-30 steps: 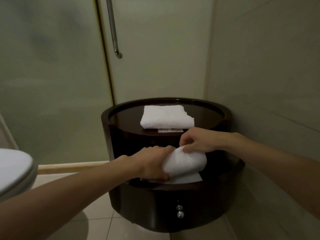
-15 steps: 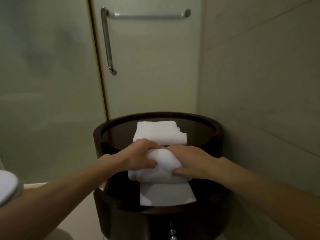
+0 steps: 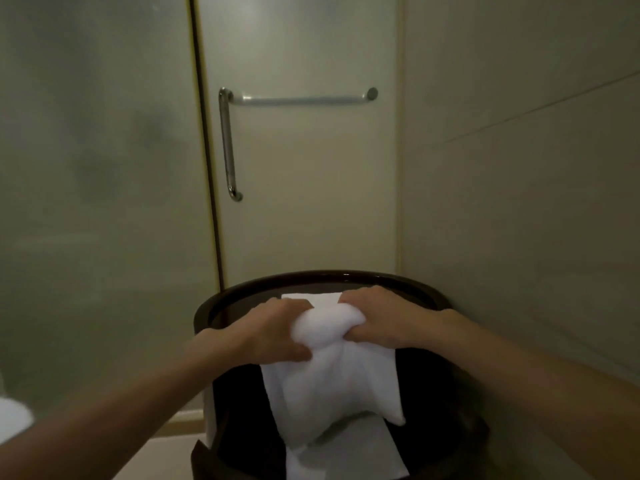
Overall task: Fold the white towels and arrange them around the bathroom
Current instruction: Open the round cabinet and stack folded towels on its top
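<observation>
Both hands grip one white towel above a dark round stand set in the corner. Left hand is closed on the towel's upper left, fingers curled over the bunched cloth, thumb beneath. Right hand is closed on the upper right in like manner. The cloth is gathered into a bulge between the two hands; below them it hangs loose, widening to two lower corners, the right one pointed.

A second towel lies folded on the stand's upper surface, behind the hands and mostly hidden by them; only a flat white strip shows. On the lower shelf, under the hanging towel, lies a flat white sheet; whether cloth or paper cannot be told.

Behind the stand: a frosted glass door with a chrome handle, vertical bar joined to a horizontal one. Tiled wall at right. A white edge shows at lower left, too cropped to identify
</observation>
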